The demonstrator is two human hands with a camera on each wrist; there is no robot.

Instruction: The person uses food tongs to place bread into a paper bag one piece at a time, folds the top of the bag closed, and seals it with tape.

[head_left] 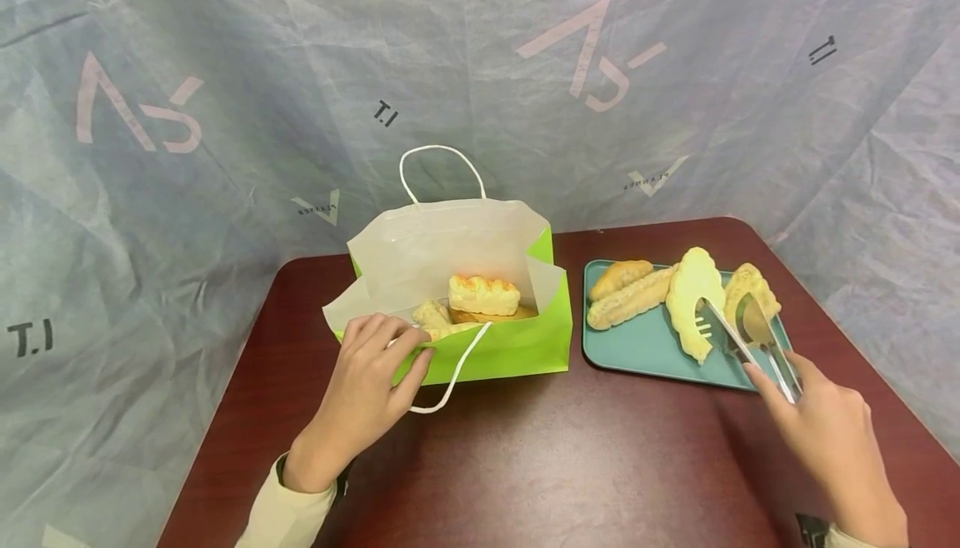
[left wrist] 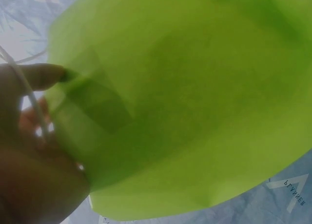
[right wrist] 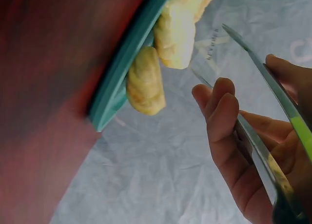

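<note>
My left hand (head_left: 367, 390) grips the front rim of a green paper bag (head_left: 525, 344), its thumb on the outer side. Inside the bag lie several pieces of bread, among them a puffy golden-topped bun (head_left: 483, 298). My right hand (head_left: 832, 431) holds metal tongs (head_left: 742, 344), their arms spread apart over the teal tray (head_left: 645, 356). One fork-shaped end overlaps a pale, scalloped bread piece (head_left: 693, 290) in the head view; the rounded end is by another bread piece (head_left: 750, 286). The right wrist view shows nothing between the tong arms (right wrist: 278, 90).
At the tray's left side lie a long bread stick (head_left: 632, 298) and a browner roll (head_left: 619, 278). A white cord handle (head_left: 442, 148) stands up behind the bag; the front handle (head_left: 461, 365) hangs down. The dark red table (head_left: 525, 465) backs onto a grey printed sheet (head_left: 465, 73).
</note>
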